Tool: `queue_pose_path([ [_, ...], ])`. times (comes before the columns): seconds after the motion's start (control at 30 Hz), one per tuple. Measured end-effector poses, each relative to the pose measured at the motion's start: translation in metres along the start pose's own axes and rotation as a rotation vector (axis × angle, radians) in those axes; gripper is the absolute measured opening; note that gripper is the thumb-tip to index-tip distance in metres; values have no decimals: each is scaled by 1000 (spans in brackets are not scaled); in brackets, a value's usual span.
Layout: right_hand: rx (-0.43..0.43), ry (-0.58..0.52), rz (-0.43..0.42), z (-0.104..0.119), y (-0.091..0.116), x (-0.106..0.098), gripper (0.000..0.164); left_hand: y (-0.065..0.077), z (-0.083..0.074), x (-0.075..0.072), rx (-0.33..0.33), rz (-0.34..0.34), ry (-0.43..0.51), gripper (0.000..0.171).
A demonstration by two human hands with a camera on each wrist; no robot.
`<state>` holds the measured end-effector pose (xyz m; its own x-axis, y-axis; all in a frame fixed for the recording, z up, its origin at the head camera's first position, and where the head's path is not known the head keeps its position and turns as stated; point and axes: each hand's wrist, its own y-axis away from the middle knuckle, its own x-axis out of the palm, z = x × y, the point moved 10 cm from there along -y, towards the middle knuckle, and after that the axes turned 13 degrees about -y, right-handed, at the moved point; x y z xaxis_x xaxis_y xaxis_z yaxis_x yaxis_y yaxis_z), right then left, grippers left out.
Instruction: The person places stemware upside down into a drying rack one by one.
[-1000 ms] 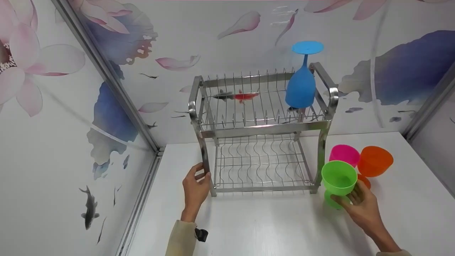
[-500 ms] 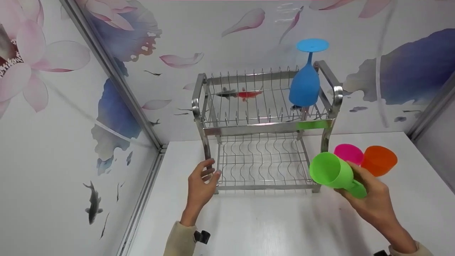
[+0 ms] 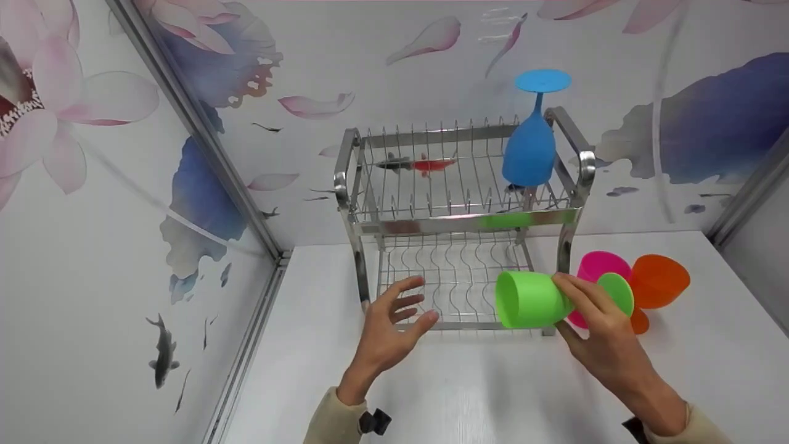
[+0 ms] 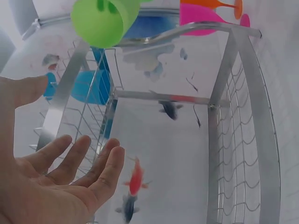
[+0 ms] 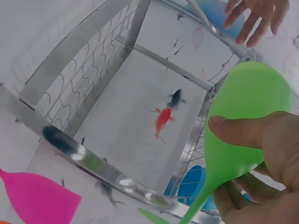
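Note:
My right hand [image 3: 607,336] grips a green plastic goblet [image 3: 530,300] around the lower bowl, in front of the dish rack's right side. The goblet lies sideways in the air, mouth to the left and round foot to the right. In the right wrist view, the thumb presses along the green bowl [image 5: 247,102] with fingers behind it. My left hand [image 3: 391,330] holds nothing; its fingers are spread and lightly bent before the lower shelf. The left wrist view shows its palm [image 4: 60,186] beside the rack, the green goblet's mouth [image 4: 100,23] above.
A two-tier metal dish rack [image 3: 462,225] stands against the patterned back wall. On its upper shelf a blue goblet [image 3: 530,151] rests upside down at the right. Pink [image 3: 603,264] and orange [image 3: 659,282] goblets stand on the white table [image 3: 444,382] beyond my right hand.
My right hand has lifted the green goblet off the table, tipped it onto its side and carried it left. My left hand has come away from the rack's left leg, moving right.

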<state>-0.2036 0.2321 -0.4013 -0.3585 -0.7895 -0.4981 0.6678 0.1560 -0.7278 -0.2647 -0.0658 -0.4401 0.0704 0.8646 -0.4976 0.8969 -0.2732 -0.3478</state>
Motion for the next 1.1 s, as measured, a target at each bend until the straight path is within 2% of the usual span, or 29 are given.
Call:
queue_pose_path([
  [0.1, -39, 24, 23, 12, -3, 10, 99, -1, -10, 13, 28, 38, 23, 63],
  [0.27, -62, 60, 46, 24, -3, 21, 98, -4, -22, 36, 38, 112, 65, 69],
  [0.53, -79, 79, 65, 34, -2, 33, 99, -8, -40, 58, 89, 161, 79, 80],
  [0.77, -70, 88, 70, 37, -2, 39, 101, -9, -40, 66, 100, 176, 110, 79],
  [0.97, -103, 47, 46, 43, -2, 36, 103, -10, -38, 63, 82, 156, 121, 74],
  [1.03, -129, 13, 29, 46, 0, 33, 96, -11, -38, 60, 75, 139, 123, 73],
  [1.1, -168, -32, -11, 48, 4, 28, 64, -11, -37, 57, 66, 121, 129, 72],
])
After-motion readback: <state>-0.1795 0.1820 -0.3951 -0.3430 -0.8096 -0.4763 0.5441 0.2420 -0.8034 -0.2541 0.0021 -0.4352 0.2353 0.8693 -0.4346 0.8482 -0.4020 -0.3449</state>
